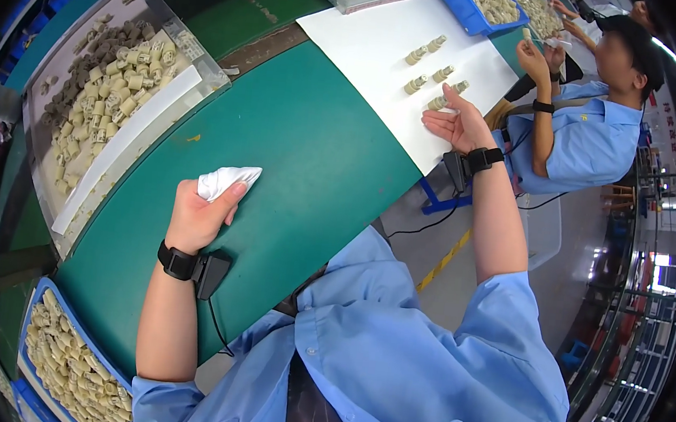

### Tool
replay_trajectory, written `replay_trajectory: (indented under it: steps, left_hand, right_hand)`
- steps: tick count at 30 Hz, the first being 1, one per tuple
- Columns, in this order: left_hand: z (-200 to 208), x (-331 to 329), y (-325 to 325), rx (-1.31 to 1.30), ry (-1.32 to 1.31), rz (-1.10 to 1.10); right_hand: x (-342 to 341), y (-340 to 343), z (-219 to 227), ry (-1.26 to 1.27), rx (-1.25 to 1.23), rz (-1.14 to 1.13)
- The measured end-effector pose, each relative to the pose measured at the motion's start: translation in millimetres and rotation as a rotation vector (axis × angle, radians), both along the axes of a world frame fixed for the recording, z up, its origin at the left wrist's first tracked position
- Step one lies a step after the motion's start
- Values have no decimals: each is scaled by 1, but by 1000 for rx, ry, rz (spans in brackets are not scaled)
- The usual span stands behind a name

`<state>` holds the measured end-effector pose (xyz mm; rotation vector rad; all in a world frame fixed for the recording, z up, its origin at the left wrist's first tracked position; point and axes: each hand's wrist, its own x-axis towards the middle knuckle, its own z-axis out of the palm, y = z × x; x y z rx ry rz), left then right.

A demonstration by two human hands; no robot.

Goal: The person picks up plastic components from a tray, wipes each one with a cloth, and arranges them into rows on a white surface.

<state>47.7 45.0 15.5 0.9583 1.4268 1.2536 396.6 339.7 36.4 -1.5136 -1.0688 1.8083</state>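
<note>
My left hand (197,218) is closed around a bunched white cloth (227,181), held above the green tabletop (319,152). The cloth's pointed end sticks out past my thumb. Over on the right, my right hand (466,127) is open, its fingers stretched out and thumb apart. It is over a white sheet (362,46), right beside a small beige ridged fitting (438,103). Several similar fittings (415,84) lie in loose pairs on that sheet. Whether my right fingertips touch the nearest one, I cannot tell.
A shallow tray (129,142) of beige and grey parts stands at the left. Blue bins of beige pieces sit at lower left (72,356) and at the far edge (492,6). A co-worker in a blue shirt (589,137) works at the right. Cables hang from both wrist straps.
</note>
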Motion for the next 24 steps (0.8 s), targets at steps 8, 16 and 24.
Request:
replay_trajectory:
  steps: [8,16,24]
  left_hand:
    - [-2,-1,1,-20,-8,1]
    - [1,0,3,2,-5,-5]
    - [2,0,1,32,8,-34]
  right_hand:
    - [1,4,-3,-28,-16,7]
    - [-1,-1,-3,-53,31,-6]
    - [-60,-86,17,69,97,161]
